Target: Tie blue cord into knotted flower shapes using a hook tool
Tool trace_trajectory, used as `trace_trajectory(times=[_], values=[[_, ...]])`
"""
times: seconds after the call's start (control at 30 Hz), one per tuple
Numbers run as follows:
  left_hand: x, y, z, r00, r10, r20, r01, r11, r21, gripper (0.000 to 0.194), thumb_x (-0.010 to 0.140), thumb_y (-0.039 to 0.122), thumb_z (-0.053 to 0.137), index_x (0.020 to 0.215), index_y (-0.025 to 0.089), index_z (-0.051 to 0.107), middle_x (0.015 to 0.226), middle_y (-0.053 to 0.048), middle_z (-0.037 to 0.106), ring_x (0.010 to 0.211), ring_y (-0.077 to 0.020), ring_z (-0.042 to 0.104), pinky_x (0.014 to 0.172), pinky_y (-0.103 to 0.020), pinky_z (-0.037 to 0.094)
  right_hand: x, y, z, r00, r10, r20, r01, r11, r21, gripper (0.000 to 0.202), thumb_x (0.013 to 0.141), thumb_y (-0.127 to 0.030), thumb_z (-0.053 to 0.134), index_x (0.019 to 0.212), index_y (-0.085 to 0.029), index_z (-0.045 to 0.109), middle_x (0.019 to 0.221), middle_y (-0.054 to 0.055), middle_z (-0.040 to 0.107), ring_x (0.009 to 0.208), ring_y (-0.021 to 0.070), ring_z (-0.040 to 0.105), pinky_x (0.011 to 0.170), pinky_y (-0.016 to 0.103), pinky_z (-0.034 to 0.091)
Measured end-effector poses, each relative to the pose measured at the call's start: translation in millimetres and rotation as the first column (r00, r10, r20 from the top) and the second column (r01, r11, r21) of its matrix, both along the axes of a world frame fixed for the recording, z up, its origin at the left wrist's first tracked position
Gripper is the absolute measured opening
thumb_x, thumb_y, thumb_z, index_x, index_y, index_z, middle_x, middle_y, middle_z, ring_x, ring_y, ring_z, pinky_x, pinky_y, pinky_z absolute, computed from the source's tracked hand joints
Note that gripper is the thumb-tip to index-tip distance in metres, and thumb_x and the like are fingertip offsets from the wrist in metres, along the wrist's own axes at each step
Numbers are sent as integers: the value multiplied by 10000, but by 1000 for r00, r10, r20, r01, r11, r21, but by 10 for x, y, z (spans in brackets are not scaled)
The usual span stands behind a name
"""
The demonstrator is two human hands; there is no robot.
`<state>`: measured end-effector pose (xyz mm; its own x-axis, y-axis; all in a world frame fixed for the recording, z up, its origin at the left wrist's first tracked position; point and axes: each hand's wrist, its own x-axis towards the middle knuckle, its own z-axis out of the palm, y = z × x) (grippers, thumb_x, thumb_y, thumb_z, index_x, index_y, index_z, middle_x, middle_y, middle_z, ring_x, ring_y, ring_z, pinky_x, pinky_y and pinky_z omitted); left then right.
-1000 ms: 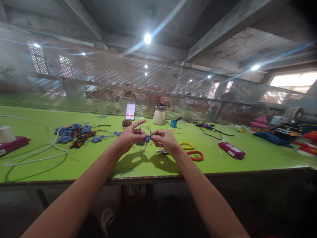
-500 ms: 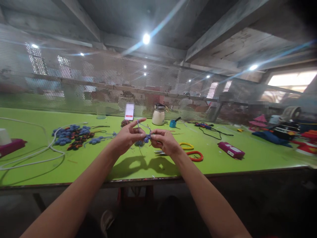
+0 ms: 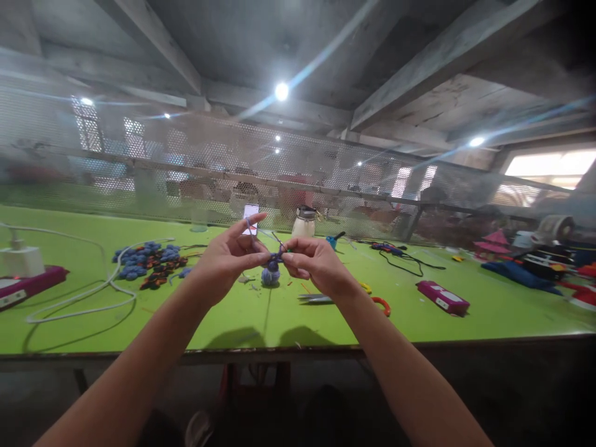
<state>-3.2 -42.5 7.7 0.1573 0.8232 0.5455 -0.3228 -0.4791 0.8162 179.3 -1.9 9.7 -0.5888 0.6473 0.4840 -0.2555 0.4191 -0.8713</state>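
Note:
A small blue-purple crochet piece [image 3: 274, 257] is pinched between the thumb and fingers of my left hand [image 3: 227, 256], whose index finger stretches up with a strand of yarn [image 3: 252, 228] over it. My right hand [image 3: 311, 259] grips a thin crochet hook [image 3: 277, 237], its end showing above the fingers at the work. Both hands meet over the table, fingertips close together and hiding part of the piece. Just below them a ball of blue-purple yarn [image 3: 270, 277] sits on the green tabletop.
Scissors [image 3: 315, 298] lie partly under my right forearm. Blue and dark crocheted flowers [image 3: 148, 261] are piled at left near a white cable [image 3: 109, 282] and power strip [image 3: 35, 287]. Behind stand a phone [image 3: 251, 214] and a jar [image 3: 304, 223]. Another purple power strip [image 3: 442, 298] lies right.
The view has tilted up slightly, so the table sits lower and further right in it. My hands are higher over the table, and the yarn ball beneath them shows more fully.

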Motion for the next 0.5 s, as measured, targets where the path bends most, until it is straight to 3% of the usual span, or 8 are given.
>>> trace_trajectory(times=[0.23, 0.5], values=[[-20, 53, -55, 995, 95, 18, -96, 992, 79, 749, 652, 135, 776, 1334, 183, 469, 710, 2, 655, 731, -163, 620, 719, -307, 489, -43, 5, 72, 995, -85, 53, 81, 994, 70, 173, 712, -310, 690, 772, -168, 611, 465, -76, 436, 400, 46, 314, 422, 233, 218], [-14, 108, -92, 995, 94, -15, -93, 995, 43, 781, 662, 151, 768, 1366, 213, 437, 707, 16, 649, 700, -144, 612, 701, -282, 488, -39, 108, -49, 996, -86, 36, 85, 996, 38, 174, 722, -311, 690, 787, -167, 616, 475, -68, 455, 403, 49, 322, 413, 228, 218]])
